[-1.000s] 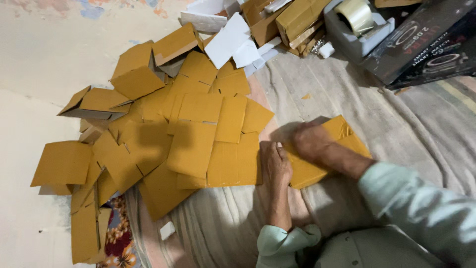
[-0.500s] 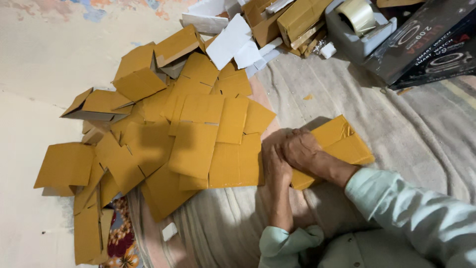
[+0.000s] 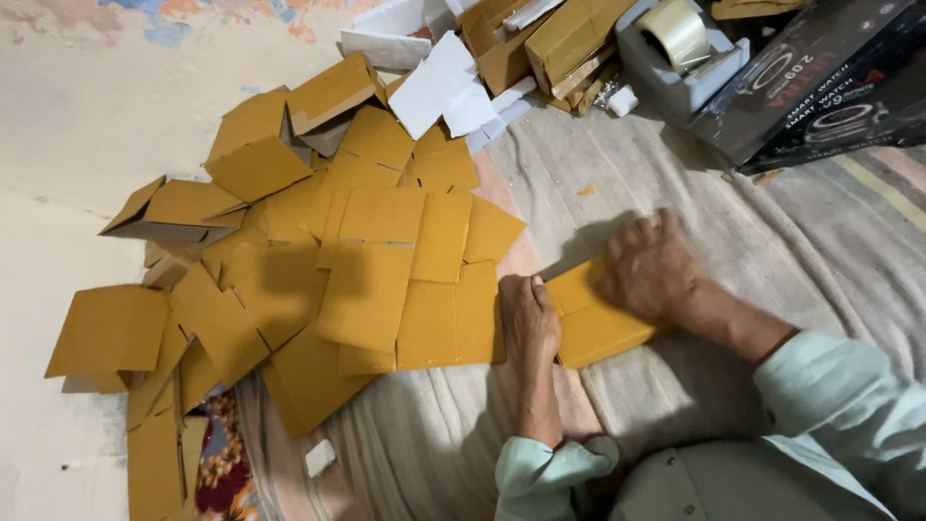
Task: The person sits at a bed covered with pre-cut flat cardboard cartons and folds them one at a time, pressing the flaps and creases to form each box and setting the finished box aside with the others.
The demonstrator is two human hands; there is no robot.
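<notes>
A flat yellow-brown cardboard box blank (image 3: 590, 323) lies on the grey cloth in front of me. My left hand (image 3: 529, 323) presses flat on its left edge, fingers together. My right hand (image 3: 648, 268) rests on its far right part, fingers spread and curled over the card, blurred by motion. To the left, touching the blank's edge, spreads a loose pile of flattened cardboard blanks (image 3: 376, 280) of the same colour. Two half-formed boxes (image 3: 178, 210) sit at the pile's far left.
A grey tape dispenser with a roll of tape (image 3: 680, 43) stands at the back. Dark printed product boxes (image 3: 820, 87) lie at the back right. White card pieces (image 3: 434, 82) and more brown boxes (image 3: 555, 39) are stacked at the top. A patterned rug (image 3: 222, 463) shows at lower left.
My right hand has slid over the blank, first toward my left hand and then back right. The blank now lies flatter and further under both hands. My left hand stays in place.
</notes>
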